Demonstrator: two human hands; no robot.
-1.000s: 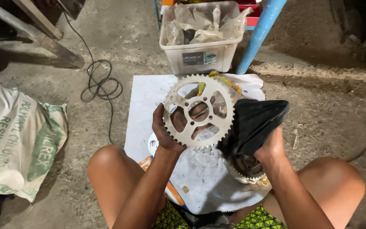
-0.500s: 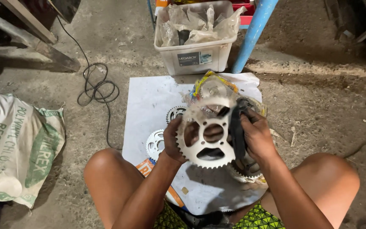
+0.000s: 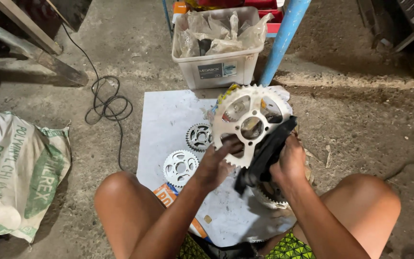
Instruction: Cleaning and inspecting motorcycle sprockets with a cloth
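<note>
Near the centre of the frame, the left hand [image 3: 216, 165] grips the lower edge of a big silver sprocket [image 3: 250, 124], held upright above the white sheet [image 3: 164, 120]. The right hand [image 3: 291, 160] is closed on a black cloth [image 3: 264, 153] that touches the sprocket. Two smaller sprockets [image 3: 180, 168] lie on the sheet, left of the hands.

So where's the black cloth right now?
In the head view, right of centre: the right hand presses the black cloth against the big sprocket that the left hand supports.
</note>
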